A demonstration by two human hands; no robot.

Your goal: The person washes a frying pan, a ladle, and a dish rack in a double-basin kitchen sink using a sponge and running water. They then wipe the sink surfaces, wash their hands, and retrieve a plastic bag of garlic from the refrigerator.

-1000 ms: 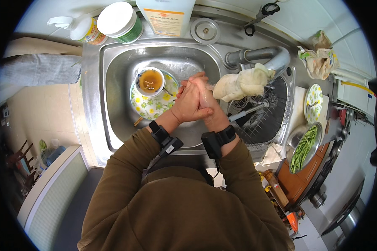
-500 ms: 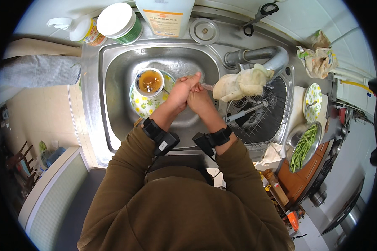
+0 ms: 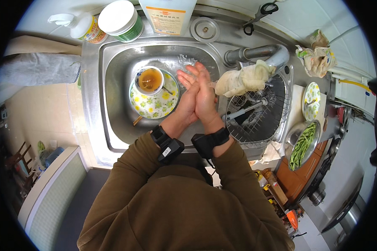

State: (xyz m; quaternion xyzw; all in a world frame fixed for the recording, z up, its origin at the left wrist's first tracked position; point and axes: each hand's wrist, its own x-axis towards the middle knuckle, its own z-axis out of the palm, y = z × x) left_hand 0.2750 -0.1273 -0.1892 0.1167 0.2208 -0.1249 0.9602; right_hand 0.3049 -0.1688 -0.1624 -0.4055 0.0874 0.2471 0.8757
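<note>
Above the steel sink [image 3: 113, 125], my two hands are pressed against each other, palm to palm, by the end of the cloth-wrapped faucet [image 3: 243, 79]. Fingers of my left hand [image 3: 187, 105] stretch out flat, partly covered by the other hand. My right hand [image 3: 205, 99] lies along it with straight fingers; its skin looks wet. No object shows between them. To their left in the basin sits a flowered plate [image 3: 155, 104], bearing a bowl [image 3: 149, 80] of brownish liquid and a utensil whose handle sticks out. Chopstick tips [image 3: 137, 120] poke out below the plate.
A wire rack [image 3: 276, 121] covers the right basin. Behind the sink stand a spray bottle [image 3: 81, 27], a white-green tub [image 3: 120, 21], a large jug [image 3: 167, 16] and a round lid [image 3: 205, 30]. Rightward are a bowl of green beans [image 3: 303, 146] and a flowered dish [image 3: 312, 100].
My hands went from clasped together to palms pressed with fingers extended, and shifted slightly right, closer to the faucet end. More of the plate now shows.
</note>
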